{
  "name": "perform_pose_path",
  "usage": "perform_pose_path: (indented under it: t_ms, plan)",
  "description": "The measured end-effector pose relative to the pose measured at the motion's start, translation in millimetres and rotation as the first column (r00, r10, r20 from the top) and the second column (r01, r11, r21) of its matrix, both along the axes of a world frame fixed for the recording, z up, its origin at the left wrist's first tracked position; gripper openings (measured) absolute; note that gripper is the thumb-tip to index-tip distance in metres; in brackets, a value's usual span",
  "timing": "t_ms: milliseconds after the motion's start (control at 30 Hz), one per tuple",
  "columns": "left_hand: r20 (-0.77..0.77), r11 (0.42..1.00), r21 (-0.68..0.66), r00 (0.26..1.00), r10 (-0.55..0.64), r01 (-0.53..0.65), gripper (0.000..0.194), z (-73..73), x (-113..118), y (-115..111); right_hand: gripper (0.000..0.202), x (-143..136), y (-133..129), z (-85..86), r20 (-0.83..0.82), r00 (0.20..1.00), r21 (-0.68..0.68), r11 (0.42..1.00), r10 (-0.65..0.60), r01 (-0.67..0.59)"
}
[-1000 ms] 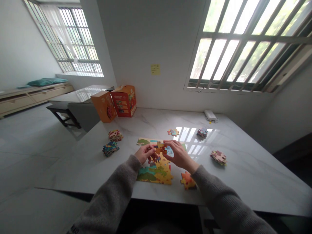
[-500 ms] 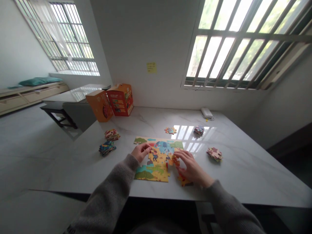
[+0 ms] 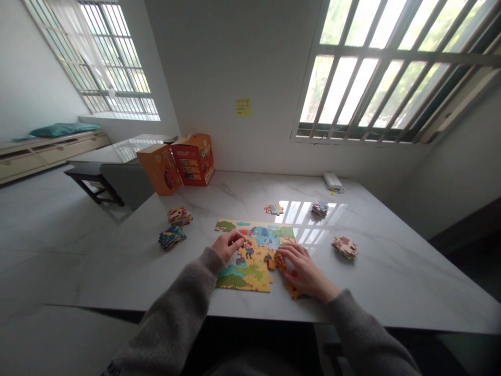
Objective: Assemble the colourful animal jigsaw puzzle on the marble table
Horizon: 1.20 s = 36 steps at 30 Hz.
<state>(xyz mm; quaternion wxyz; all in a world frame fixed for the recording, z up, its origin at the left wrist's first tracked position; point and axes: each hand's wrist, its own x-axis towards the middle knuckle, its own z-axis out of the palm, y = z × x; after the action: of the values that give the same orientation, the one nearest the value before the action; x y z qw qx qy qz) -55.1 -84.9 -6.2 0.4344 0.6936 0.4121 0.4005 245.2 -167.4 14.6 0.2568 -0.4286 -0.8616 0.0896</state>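
Note:
A partly assembled jigsaw puzzle (image 3: 254,269), with animals and trees on a yellow ground, lies on the white marbled table. My left hand (image 3: 227,245) is at its left edge, thumb and fingers drawn together; whatever is between them is hidden. My right hand (image 3: 303,267) grips an orange-yellow puzzle piece (image 3: 271,261) at the right side of the puzzle, over a gap there. Part of that piece is covered by my fingers. Under and beside my right palm lies another loose orange piece (image 3: 293,293), partly hidden.
A loose puzzle piece (image 3: 274,209) lies beyond the puzzle. Stacks of pieces stand on the left (image 3: 172,237) and the right (image 3: 345,247), with a purplish stack (image 3: 320,210) farther back. Orange boxes (image 3: 193,161) stand at the back left, a white device (image 3: 332,182) at the back right.
My right hand has shifted slightly left with the puzzle piece, which now overlaps the assembled part's right edge. My left hand has barely moved.

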Motion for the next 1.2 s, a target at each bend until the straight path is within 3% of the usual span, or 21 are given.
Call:
perform_pose_path:
  t_ms: [267,533,700,800,933,1033,1200]
  plan:
    - [0.053,1.000,0.000,0.998,0.023,-0.023,0.026,12.8,1.3,-4.1,0.048,3.1,2.3,-4.8,-0.049,0.999,0.029,0.999,-0.017,0.019]
    - [0.265,0.977,-0.019,0.941,0.210,-0.213,0.026,30.2,-15.2,-4.9,0.049,13.3,11.0,-18.1,-0.181,0.971,0.022,0.986,-0.158,0.165]
    - [0.279,0.961,-0.014,0.922,0.270,-0.277,0.026,31.8,-19.6,-3.8,0.060,15.8,12.9,-24.4,-0.195,0.964,-0.004,0.983,-0.181,0.184]
    - [0.188,0.959,0.031,0.944,0.271,-0.282,0.026,29.0,-20.6,-2.9,0.063,16.8,13.6,-27.6,-0.201,0.959,-0.015,0.980,-0.197,0.198]
    - [-0.159,0.917,0.327,0.943,0.293,-0.230,0.018,20.4,-30.9,1.3,0.067,17.6,14.3,-30.1,-0.198,0.961,-0.023,0.981,-0.195,0.194]
    - [-0.397,0.873,0.479,0.864,0.310,-0.093,0.019,15.1,-42.7,3.5,0.068,17.4,14.5,-30.3,-0.189,0.961,-0.033,0.979,-0.204,0.201]
    - [-0.626,0.897,0.439,0.696,0.351,-0.057,0.036,16.6,-51.0,-2.6,0.066,15.9,14.5,-28.6,-0.168,0.961,-0.039,0.975,-0.221,0.217]
